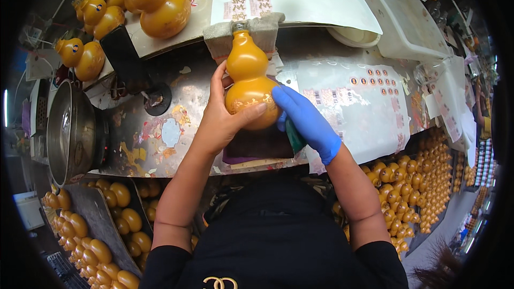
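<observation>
A glossy ochre gourd-shaped bottle (247, 67) lies tilted away from me, its clear neck resting on a grey cloth pad (217, 36). My bare left hand (227, 109) grips its lower bulb from the left, thumb across the front beside a pale gold decal (261, 101). On the bulb's right side press the fingers of my right hand (309, 120), in a blue glove. A flat green piece (294, 138) pokes out under that palm; its kind is hard to tell. Below the bottle is a dark pad (257, 144).
Decal sheets lie at the right (342, 112) and at the back (294, 5). Finished-looking gourd bottles (163, 13) stand back left, near a black stand (126, 56). A metal pan (67, 128) sits left, a plastic tub (407, 21) back right. Many more gourd bottles (412, 187) fill the space below the table.
</observation>
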{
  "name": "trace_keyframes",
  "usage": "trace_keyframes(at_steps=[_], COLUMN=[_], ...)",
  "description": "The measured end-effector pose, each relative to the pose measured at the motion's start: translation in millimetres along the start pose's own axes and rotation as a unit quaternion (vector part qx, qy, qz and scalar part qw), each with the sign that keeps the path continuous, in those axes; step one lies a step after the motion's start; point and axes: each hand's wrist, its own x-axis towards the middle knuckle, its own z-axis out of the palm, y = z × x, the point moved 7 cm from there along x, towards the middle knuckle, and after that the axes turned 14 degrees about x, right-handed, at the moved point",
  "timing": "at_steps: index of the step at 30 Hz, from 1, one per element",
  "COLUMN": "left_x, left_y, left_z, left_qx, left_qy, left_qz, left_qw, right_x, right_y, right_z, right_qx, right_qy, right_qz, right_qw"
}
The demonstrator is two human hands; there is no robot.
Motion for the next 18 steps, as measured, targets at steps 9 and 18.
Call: trace_keyframes(at_steps=[9, 18], left_x=[12.8, 18.7], left_y=[-8.0, -5.5], left_z=[-3.3, -1.3], left_qx=[-0.054, -0.080], left_qy=[-0.063, -0.076], left_qz=[-0.080, -0.094], left_qw=[0.993, 0.989], right_x=[0.1, -0.1], right_y=[-0.3, 2.7], right_z=[0.1, -3.5], right_qx=[0.003, 0.019], right_qy=[-0.012, 0.004], right_qz=[0.008, 0.027], right_qw=[1.000, 0.999])
